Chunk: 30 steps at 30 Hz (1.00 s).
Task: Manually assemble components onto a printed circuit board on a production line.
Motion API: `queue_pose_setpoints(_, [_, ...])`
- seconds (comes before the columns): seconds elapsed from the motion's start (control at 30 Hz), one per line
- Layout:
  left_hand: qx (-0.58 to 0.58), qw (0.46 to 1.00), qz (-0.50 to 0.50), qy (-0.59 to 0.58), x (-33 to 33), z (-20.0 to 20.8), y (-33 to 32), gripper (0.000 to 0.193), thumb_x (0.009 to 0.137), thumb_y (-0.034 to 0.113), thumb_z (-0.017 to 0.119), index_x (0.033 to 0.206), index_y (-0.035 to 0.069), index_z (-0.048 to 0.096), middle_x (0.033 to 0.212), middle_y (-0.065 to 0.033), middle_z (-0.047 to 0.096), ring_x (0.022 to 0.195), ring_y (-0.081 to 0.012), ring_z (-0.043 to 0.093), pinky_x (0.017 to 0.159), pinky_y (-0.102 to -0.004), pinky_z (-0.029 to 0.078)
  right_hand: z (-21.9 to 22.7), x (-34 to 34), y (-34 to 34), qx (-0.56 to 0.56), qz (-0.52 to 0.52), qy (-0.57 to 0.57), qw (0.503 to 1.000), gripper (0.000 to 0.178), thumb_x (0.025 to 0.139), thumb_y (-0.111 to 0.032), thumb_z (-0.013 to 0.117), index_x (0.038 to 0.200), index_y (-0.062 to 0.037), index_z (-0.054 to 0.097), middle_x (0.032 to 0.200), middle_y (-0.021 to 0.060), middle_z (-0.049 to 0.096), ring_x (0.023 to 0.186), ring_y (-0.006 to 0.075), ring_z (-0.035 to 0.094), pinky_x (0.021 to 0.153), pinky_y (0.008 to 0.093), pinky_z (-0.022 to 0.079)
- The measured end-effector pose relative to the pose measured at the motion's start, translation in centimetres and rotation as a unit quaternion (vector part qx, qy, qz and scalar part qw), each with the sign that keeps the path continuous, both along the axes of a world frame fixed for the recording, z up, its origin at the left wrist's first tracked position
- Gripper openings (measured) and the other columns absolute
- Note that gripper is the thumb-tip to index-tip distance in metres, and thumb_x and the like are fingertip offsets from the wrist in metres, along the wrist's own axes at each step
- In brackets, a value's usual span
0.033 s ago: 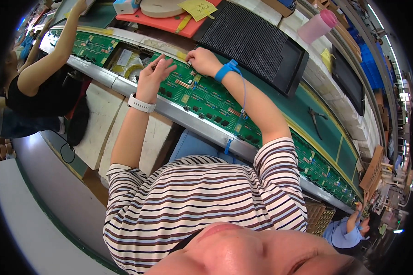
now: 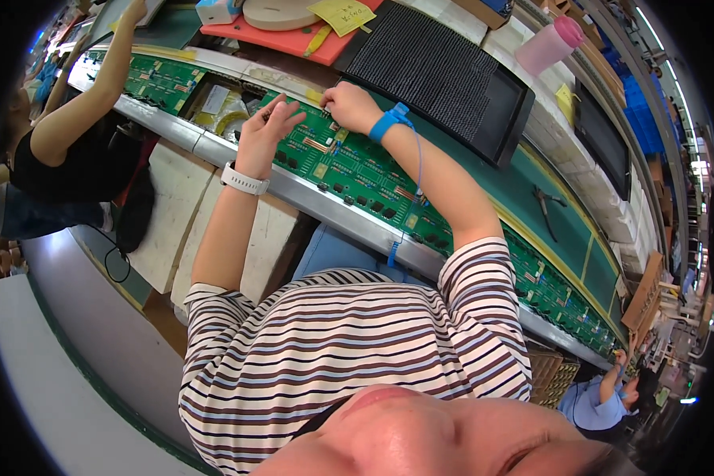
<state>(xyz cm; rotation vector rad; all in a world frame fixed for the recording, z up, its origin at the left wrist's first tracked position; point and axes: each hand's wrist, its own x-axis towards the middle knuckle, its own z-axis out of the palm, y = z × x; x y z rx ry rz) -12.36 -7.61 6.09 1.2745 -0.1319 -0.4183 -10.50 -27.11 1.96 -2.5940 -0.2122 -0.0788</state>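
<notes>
Two bare hands meet over one green circuit board [image 2: 365, 168], which lies flat along the near metal rail [image 2: 293, 193], with the component side up, probably so that the parts can be reached from above. Just beyond it rests a black tray [image 2: 518, 131] with rows of small dark pieces, I suppose placed there for a short reach. A blue wrist strap [image 2: 387, 125] sits on the right wrist, its thin cord running down toward the near rail — likely a guard against static.

The left hand [image 2: 263, 136] is raised above the board's left end, palm turned inward, fingers partly spread; something dark shows near the thumb, but I cannot tell if it is pinched. The right hand [image 2: 352, 106] reaches to the far edge, wrist bent, fingers curled and their tips gathered downward — whether they grip a part, I cannot tell.
</notes>
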Motion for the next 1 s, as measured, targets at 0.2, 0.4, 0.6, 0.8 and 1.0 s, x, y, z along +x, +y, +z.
queue_pose_setpoints(0.2, [0.009, 1.0, -0.007, -0.008, 0.0, 0.0, 0.3, 0.053, 0.089, 0.027, 0.052, 0.125, -0.008, 0.036, 0.115, -0.018, 0.053, 0.101, -0.0222, 0.056, 0.085, -0.0264, 0.043, 0.5, -0.6, 1.0, -0.037, -0.002, -0.017, 0.999, 0.018, 0.074, -0.013, 0.051, 0.083, -0.0097, 0.066, 0.091, 0.015, 0.057, 0.083, 0.0323, 0.058, 0.072, 0.0403, 0.048])
queue_pose_setpoints(0.4, [0.006, 1.0, -0.005, -0.012, 0.1, -0.3, 0.1, 0.049, 0.09, 0.025, 0.049, 0.127, -0.005, 0.036, 0.12, -0.0171, 0.05, 0.105, -0.0216, 0.054, 0.089, -0.0277, 0.041, 1.3, -1.6, 1.6, -0.07, 0.026, -0.038, 0.996, 0.018, 0.075, -0.012, 0.051, 0.085, -0.0077, 0.065, 0.091, 0.015, 0.057, 0.081, 0.0321, 0.059, 0.071, 0.0405, 0.048])
queue_pose_setpoints(0.6, [-0.029, 0.997, 0.032, -0.06, 0.7, -1.0, -0.8, 0.049, 0.089, 0.022, 0.052, 0.125, -0.008, 0.038, 0.116, -0.0142, 0.052, 0.103, -0.0165, 0.052, 0.089, -0.0251, 0.04, 4.6, -4.3, 3.7, 0.121, 0.062, -0.104, 0.985, 0.021, 0.076, -0.014, 0.061, 0.094, -0.0044, 0.059, 0.082, 0.0071, 0.055, 0.073, 0.0196, 0.057, 0.065, 0.0316, 0.047])
queue_pose_setpoints(0.8, [-0.107, 0.994, 0.015, -0.014, 0.7, -1.0, -2.2, 0.042, 0.091, 0.019, 0.047, 0.126, -0.004, 0.039, 0.105, -0.009, 0.056, 0.093, -0.0141, 0.055, 0.084, -0.0245, 0.043, 4.4, -3.9, 5.1, 0.453, 0.05, 0.038, 0.889, 0.02, 0.08, -0.014, 0.062, 0.095, -0.0009, 0.057, 0.083, -0.0001, 0.055, 0.073, 0.0079, 0.05, 0.067, 0.0221, 0.043])
queue_pose_setpoints(1.0, [-0.043, 0.999, 0.013, -0.027, 0.2, -1.1, -2.1, 0.056, 0.089, 0.019, 0.051, 0.133, -0.003, 0.024, 0.123, -0.0153, 0.045, 0.108, -0.0175, 0.048, 0.091, -0.0271, 0.039, 3.0, -2.0, 4.4, 0.504, 0.013, 0.109, 0.857, 0.018, 0.082, -0.013, 0.059, 0.097, -0.0024, 0.056, 0.081, -0.0008, 0.056, 0.074, 0.0083, 0.052, 0.068, 0.0224, 0.044])
